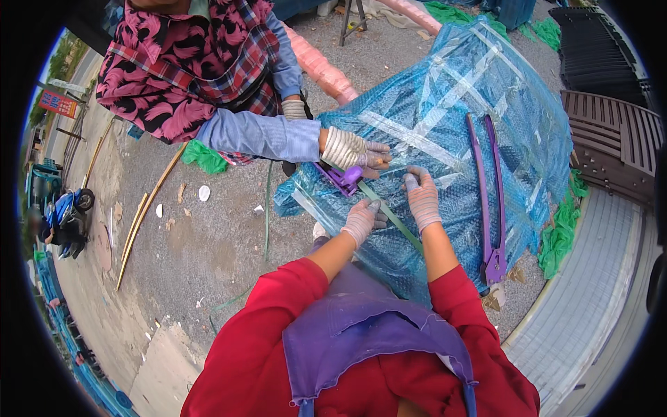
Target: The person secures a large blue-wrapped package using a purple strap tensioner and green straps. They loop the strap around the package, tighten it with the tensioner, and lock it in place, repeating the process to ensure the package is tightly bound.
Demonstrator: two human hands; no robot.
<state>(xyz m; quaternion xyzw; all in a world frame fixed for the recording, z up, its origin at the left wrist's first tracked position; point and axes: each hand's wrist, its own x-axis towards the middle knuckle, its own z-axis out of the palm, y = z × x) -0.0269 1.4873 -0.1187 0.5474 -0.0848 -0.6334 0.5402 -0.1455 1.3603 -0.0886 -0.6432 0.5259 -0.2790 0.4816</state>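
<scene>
Green strap (401,226), 1 pc.: atop blue-wrapped bundle (455,187), long axis slanting from purple tensioner (342,182) (co-worker's gloved hand (354,149) over it) down to lower R. L hand (363,221): nearer, bent fingertips at strap's L edge, grip can't tell. R hand (422,201): just R of strap, fingers half-bent, seemingly empty.

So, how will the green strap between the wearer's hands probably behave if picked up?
The green strap should feel light, because it looks narrow and flat. It would probably flex rather than stay rigid, since its shape is ribbon-like. It may not lift freely, as it runs up to the small purple tool.
</scene>
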